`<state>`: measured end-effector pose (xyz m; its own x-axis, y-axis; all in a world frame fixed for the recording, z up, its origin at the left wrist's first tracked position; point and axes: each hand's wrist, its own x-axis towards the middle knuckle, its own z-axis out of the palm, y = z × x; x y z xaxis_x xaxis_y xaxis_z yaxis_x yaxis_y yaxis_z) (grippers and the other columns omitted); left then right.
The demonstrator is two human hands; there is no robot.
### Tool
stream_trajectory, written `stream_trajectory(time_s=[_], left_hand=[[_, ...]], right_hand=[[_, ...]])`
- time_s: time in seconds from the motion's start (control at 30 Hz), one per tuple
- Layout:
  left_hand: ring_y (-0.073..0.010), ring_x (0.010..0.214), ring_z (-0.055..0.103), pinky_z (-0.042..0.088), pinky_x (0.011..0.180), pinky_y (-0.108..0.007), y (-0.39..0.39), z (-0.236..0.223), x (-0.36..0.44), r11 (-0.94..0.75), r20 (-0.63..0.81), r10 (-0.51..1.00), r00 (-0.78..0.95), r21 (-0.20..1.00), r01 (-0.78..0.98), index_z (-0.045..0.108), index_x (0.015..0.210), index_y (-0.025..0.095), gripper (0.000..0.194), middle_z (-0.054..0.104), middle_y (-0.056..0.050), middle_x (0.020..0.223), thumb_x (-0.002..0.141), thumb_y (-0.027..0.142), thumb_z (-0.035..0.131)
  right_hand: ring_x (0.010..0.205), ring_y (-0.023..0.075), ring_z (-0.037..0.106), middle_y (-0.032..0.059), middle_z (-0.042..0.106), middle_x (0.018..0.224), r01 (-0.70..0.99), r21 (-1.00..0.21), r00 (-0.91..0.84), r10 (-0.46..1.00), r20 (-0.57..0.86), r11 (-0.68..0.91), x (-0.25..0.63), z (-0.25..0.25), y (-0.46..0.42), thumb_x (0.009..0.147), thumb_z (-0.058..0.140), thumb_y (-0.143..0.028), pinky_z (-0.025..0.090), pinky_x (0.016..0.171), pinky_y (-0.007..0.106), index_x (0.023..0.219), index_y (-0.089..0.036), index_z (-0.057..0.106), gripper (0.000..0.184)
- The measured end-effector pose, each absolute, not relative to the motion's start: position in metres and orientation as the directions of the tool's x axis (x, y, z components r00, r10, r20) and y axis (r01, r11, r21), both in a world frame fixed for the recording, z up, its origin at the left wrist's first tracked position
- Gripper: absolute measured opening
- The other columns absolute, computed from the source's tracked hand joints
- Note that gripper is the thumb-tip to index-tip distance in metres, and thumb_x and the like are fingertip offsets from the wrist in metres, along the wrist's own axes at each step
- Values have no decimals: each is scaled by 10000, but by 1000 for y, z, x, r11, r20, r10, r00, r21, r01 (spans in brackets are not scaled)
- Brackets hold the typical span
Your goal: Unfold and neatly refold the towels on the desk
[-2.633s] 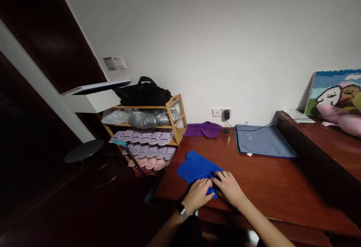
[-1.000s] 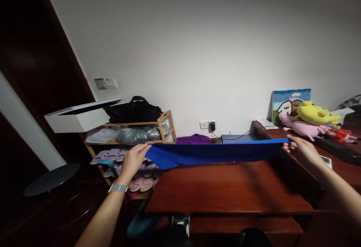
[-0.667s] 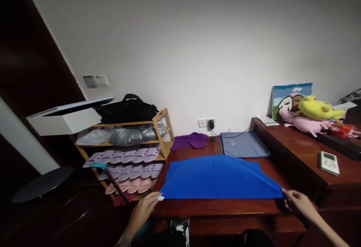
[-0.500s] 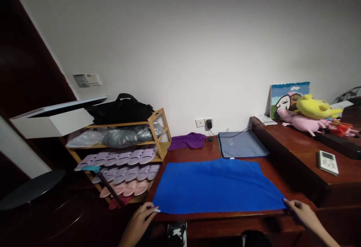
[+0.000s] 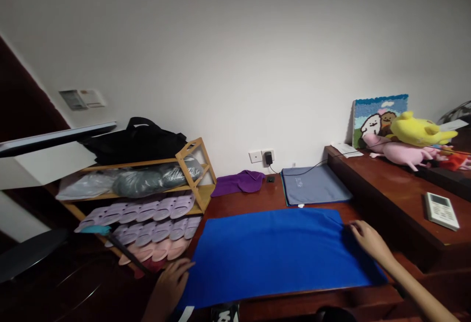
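Note:
A blue cloth point(image 5: 279, 258) lies spread flat, its near edge reaching the table's front and a white tag showing at its near left corner. My left hand point(image 5: 170, 282) is beside the cloth's left edge, fingers a little apart and bent, fingertips at the edge. At the cloth's far right side, my right hand point(image 5: 366, 241) has its fingers bent down and closed on the edge, where small creases show. Its fingertips are partly hidden. Behind the blue cloth lie a folded purple cloth point(image 5: 239, 183) and a flat grey-blue cloth point(image 5: 314, 184).
A wooden rack point(image 5: 200, 199) with slippers and bagged items stands left, a black bag point(image 5: 136, 140) on top. On the raised right surface are plush toys point(image 5: 419, 130), a picture point(image 5: 380, 116) and a white remote-like device point(image 5: 441, 210). A plug point(image 5: 268, 157) trails a cable.
My right hand has moved from the cloth's near right corner up to its far right side. My left hand has shifted left off the tagged corner. The view has turned slightly right.

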<state>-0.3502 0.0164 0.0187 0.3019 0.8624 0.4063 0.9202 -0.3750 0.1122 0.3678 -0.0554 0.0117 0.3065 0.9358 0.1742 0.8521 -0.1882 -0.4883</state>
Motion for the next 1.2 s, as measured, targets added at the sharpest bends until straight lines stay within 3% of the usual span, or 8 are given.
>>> stream_trajectory(time_s=[0.1, 0.2, 0.27, 0.37, 0.57, 0.8, 1.03, 1.2], left_hand=[[-248, 1205, 656, 506, 1078, -409, 65, 20, -307, -384, 379, 872, 310, 137, 913, 749, 1189, 264, 429, 722, -48, 1270, 966, 372, 398], [-264, 1350, 555, 443, 1141, -432, 109, 7, -272, -343, 357, 889, 285, 109, 933, 659, 1352, 244, 486, 598, -65, 1465, 996, 427, 382], [-284, 1438, 453, 380, 1182, -459, 130, -7, -262, -289, 319, 913, 253, 71, 955, 579, 1447, 229, 531, 503, -81, 1553, 999, 445, 394], [-305, 1493, 357, 302, 1212, -500, 148, -25, -262, -228, 235, 948, 217, 19, 974, 484, 1524, 224, 585, 420, -103, 1604, 1001, 477, 418], [-303, 1522, 292, 268, 1216, -504, 154, -28, -270, -228, 115, 968, 223, 34, 973, 409, 1567, 242, 627, 355, -106, 1637, 1008, 526, 422], [-357, 1510, 303, 264, 1204, -545, 151, -29, -267, -219, 195, 957, 215, 3, 976, 426, 1559, 249, 636, 356, -138, 1633, 1002, 556, 440], [-351, 1523, 268, 266, 1200, -531, 153, -22, -265, -241, 154, 957, 246, -55, 969, 384, 1578, 259, 644, 330, -148, 1642, 1002, 541, 437], [-347, 1516, 289, 273, 1200, -534, 153, -19, -263, -230, 163, 958, 237, -59, 971, 409, 1566, 268, 639, 350, -130, 1635, 996, 556, 442]], right_hand=[[1249, 242, 614, 147, 670, 1330, 882, -447, 231, 965, 128, -152, 344, 5, -1, 963, 207, -436, 414, 1127, 365, 1251, -139, 668, 620], [1380, 270, 514, 140, 592, 1450, 896, -411, 227, 969, 96, -169, 336, -15, 27, 970, 254, -457, 348, 1192, 444, 1352, -129, 625, 625], [1479, 285, 379, 112, 480, 1560, 916, -355, 226, 971, 79, -184, 343, -32, 34, 971, 284, -486, 272, 1229, 509, 1463, -156, 534, 642], [1540, 252, 233, 40, 341, 1646, 949, -265, 191, 981, 42, -174, 361, -48, 38, 987, 264, -528, 201, 1257, 511, 1570, -237, 384, 663], [1552, 258, 186, 48, 267, 1674, 953, -190, 242, 970, 10, -235, 360, -52, 34, 983, 240, -555, 208, 1259, 477, 1596, -202, 331, 713], [1558, 260, 153, 15, 251, 1674, 961, -153, 233, 972, 5, -230, 347, -52, 4, 974, 249, -626, 146, 1264, 534, 1610, -263, 290, 733], [1559, 236, 104, 15, 168, 1694, 962, -223, 155, 988, -26, -157, 360, -36, -8, 994, 206, -636, 159, 1272, 469, 1623, -261, 238, 733], [1554, 255, 130, 28, 204, 1686, 949, -278, 137, 989, -50, -145, 369, -31, -10, 972, 283, -678, 172, 1270, 486, 1608, -283, 289, 749]])
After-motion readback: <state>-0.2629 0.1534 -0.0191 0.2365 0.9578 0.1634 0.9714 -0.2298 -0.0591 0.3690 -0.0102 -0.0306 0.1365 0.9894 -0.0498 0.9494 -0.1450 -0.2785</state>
